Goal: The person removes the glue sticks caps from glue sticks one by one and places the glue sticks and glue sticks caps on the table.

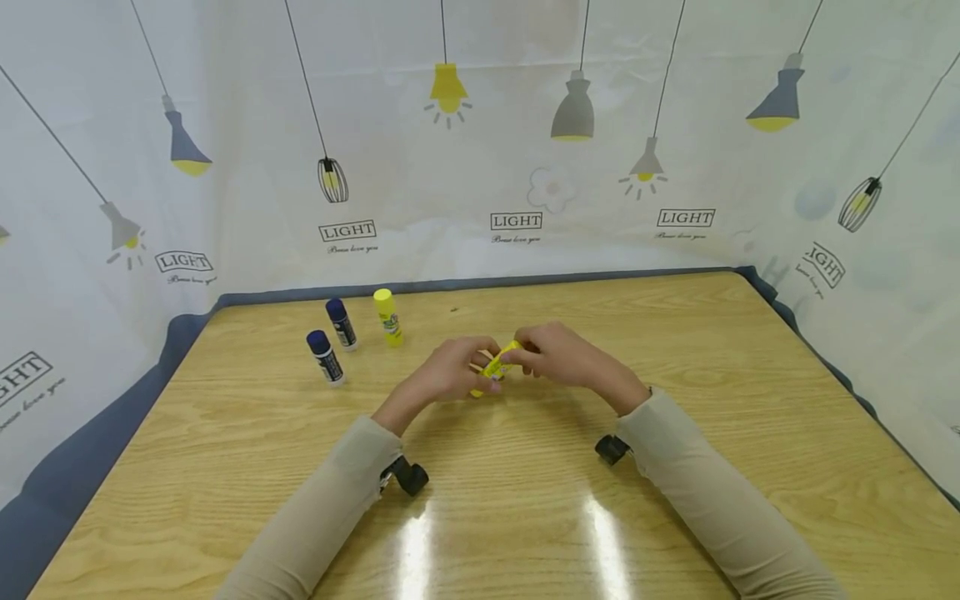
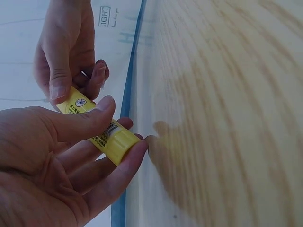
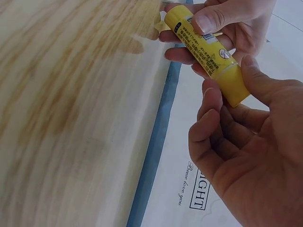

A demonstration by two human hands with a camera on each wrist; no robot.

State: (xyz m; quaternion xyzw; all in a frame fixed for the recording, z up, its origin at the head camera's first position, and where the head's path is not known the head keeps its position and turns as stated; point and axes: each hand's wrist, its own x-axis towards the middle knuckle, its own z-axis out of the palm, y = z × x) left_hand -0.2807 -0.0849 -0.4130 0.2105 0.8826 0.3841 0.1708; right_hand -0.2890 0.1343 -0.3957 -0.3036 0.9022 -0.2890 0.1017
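Both hands hold a yellow glue stick (image 1: 496, 367) tilted above the wooden table. My left hand (image 1: 448, 371) grips its barrel, the thumb lying over the printed label and the other fingers underneath, as the left wrist view shows. At the opposite end, my right hand (image 1: 564, 355) pinches the yellow cap (image 3: 230, 85) between thumb and fingers. The cap sits on the barrel, with a thin pale seam visible between them in the right wrist view.
Left of the hands, another yellow glue stick (image 1: 388, 319) stands upright on the table (image 1: 510, 517). Two glue sticks with dark blue caps, a farther one (image 1: 342, 325) and a nearer one (image 1: 326, 358), stand beside it. A lamp-patterned cloth (image 1: 420, 183) hangs behind the table.
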